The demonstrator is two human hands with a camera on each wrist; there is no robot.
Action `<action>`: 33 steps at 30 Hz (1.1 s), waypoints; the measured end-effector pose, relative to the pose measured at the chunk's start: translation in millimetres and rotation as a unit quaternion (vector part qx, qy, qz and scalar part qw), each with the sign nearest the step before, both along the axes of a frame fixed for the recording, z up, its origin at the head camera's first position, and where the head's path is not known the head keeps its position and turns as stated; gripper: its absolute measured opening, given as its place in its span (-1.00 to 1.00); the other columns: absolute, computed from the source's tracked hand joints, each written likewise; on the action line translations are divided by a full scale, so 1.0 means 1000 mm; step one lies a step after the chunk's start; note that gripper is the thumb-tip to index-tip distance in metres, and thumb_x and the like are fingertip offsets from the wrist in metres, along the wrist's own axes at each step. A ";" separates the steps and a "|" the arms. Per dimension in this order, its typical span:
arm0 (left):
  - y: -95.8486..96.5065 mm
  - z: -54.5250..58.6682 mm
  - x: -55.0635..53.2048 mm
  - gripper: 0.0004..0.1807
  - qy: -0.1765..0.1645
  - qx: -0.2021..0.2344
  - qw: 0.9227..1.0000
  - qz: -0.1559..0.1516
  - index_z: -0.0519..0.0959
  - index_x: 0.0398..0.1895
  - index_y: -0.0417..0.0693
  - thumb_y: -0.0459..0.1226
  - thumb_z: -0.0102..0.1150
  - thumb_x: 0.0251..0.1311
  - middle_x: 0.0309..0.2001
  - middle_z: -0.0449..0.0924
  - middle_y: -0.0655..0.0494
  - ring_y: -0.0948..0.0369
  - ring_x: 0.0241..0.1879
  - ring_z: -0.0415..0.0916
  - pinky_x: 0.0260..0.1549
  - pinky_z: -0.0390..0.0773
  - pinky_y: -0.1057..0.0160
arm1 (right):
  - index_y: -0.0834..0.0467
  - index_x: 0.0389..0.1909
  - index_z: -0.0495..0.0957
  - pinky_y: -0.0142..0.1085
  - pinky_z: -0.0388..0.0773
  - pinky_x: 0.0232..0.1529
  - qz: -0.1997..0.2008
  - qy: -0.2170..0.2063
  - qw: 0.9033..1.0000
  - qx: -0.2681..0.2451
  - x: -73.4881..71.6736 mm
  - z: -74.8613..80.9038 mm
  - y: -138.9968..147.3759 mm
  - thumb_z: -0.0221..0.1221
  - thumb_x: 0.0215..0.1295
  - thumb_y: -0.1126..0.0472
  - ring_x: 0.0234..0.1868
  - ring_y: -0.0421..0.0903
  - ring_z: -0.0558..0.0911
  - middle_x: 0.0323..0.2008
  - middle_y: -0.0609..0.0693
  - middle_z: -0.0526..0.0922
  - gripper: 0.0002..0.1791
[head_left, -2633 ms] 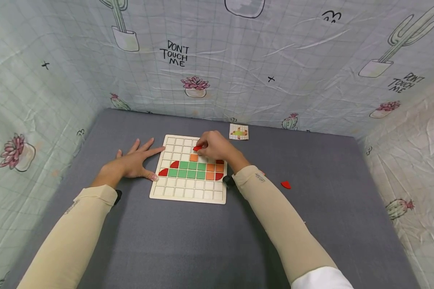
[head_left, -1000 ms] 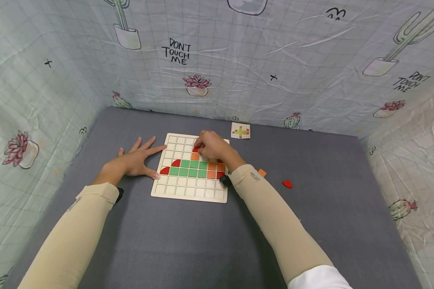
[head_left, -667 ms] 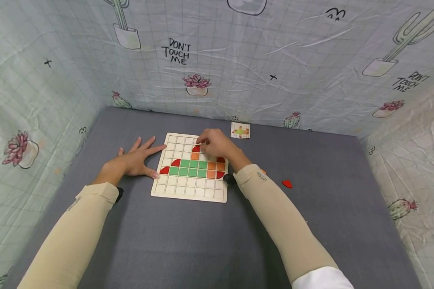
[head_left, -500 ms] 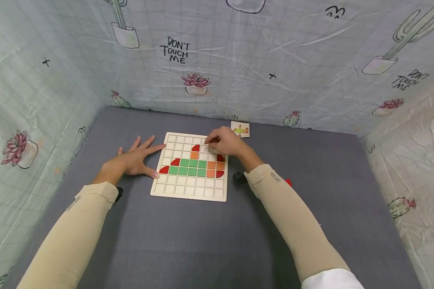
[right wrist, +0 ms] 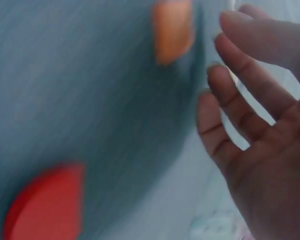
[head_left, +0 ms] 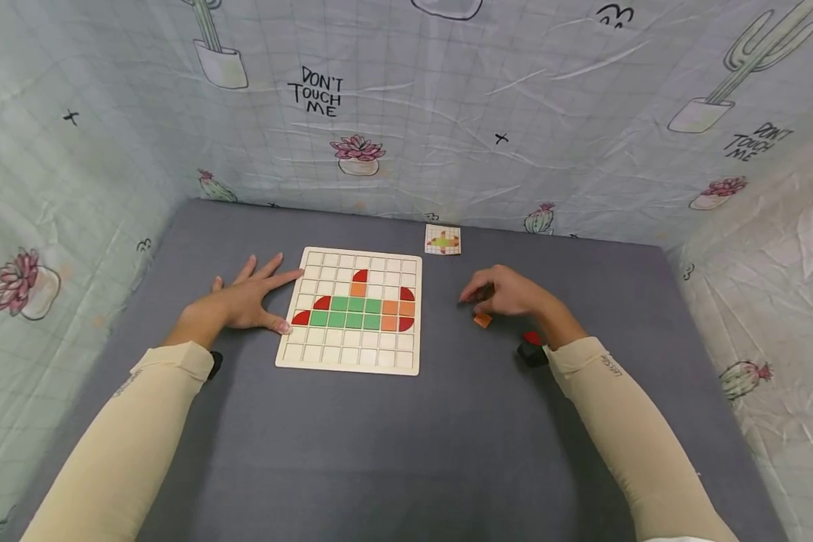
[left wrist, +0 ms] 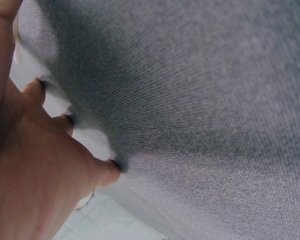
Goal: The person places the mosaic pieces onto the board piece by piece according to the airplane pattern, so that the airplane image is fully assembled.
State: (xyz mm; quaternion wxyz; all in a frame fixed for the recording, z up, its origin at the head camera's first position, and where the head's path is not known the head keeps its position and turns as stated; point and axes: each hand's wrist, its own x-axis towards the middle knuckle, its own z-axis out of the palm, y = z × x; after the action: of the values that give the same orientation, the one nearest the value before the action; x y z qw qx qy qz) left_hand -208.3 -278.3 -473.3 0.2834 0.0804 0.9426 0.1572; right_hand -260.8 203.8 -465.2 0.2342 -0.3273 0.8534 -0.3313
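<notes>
My left hand is spread flat on the table, its thumb and index finger touching the left edge of the pale gridded board. Green squares, orange squares and several red rounded tiles form a pattern on it. Right of the board, my right hand hovers with loosely bent fingers and holds nothing. Just under it lies a loose orange square tile, blurred in the right wrist view. A red quarter-round tile lies nearer my wrist, partly hidden in the head view by the black wrist camera.
A small pattern card lies behind the board, close to the back curtain. Printed cloth encloses the grey table at the back and both sides.
The red tile that my right hand held now sits on the board above the single orange square. My right hand has let go and moved right, over the loose orange tile. My left hand stays put.
</notes>
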 end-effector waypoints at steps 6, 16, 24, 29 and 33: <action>-0.001 -0.002 0.001 0.35 0.001 0.000 1.000 0.002 -0.12 0.71 0.47 0.44 0.43 -0.12 0.73 -0.54 0.01 -0.33 0.66 -0.63 0.29 -0.39 -0.75 | 0.23 0.06 0.75 -0.21 0.53 -0.09 0.000 -0.035 0.999 0.037 0.006 -0.012 0.032 0.39 0.23 0.44 -0.12 0.02 0.53 -0.10 0.15 0.65 -0.65; -0.001 -0.001 0.002 0.34 0.005 0.007 1.000 0.006 -0.10 0.71 0.43 0.39 0.46 -0.10 0.74 -0.52 -0.02 -0.33 0.66 -0.62 0.30 -0.41 -0.74 | 0.13 -0.09 0.74 -0.18 0.53 -0.15 0.020 0.055 0.995 0.084 0.015 -0.014 0.025 0.45 0.19 0.41 -0.22 -0.09 0.52 -0.19 0.01 0.62 -0.72; -0.001 -0.002 0.000 0.35 0.003 0.000 1.000 0.003 -0.11 0.71 0.45 0.43 0.43 -0.12 0.74 -0.52 -0.01 -0.33 0.66 -0.61 0.30 -0.39 -0.74 | 0.17 -0.16 0.75 -0.21 0.62 -0.20 0.014 0.132 0.985 0.106 0.026 -0.011 0.021 0.44 0.24 0.30 -0.26 -0.14 0.63 -0.19 0.01 0.72 -0.83; -0.002 -0.002 0.000 0.35 0.003 0.003 1.000 0.001 -0.11 0.71 0.45 0.44 0.42 -0.13 0.74 -0.52 -0.01 -0.34 0.66 -0.61 0.29 -0.39 -0.74 | 0.20 -0.16 0.79 -0.25 0.63 -0.25 0.010 0.150 0.985 0.083 0.032 -0.013 0.015 0.43 0.22 0.29 -0.30 -0.16 0.65 -0.24 0.02 0.74 -0.82; -0.001 -0.002 0.001 0.34 0.004 0.004 1.000 0.000 -0.12 0.71 0.47 0.44 0.42 -0.12 0.74 -0.53 0.00 -0.33 0.66 -0.61 0.29 -0.39 -0.74 | 0.22 -0.13 0.80 -0.26 0.63 -0.26 0.011 0.157 0.986 0.057 0.036 -0.014 0.008 0.43 0.22 0.29 -0.31 -0.14 0.65 -0.26 0.02 0.74 -0.80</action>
State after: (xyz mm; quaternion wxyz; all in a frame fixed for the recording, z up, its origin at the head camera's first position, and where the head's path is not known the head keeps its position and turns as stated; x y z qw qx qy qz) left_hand -207.6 -279.8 -475.0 0.2798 0.0821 0.9430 0.1604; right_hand -224.5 212.2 -478.8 0.1191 -0.3704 0.8935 -0.2241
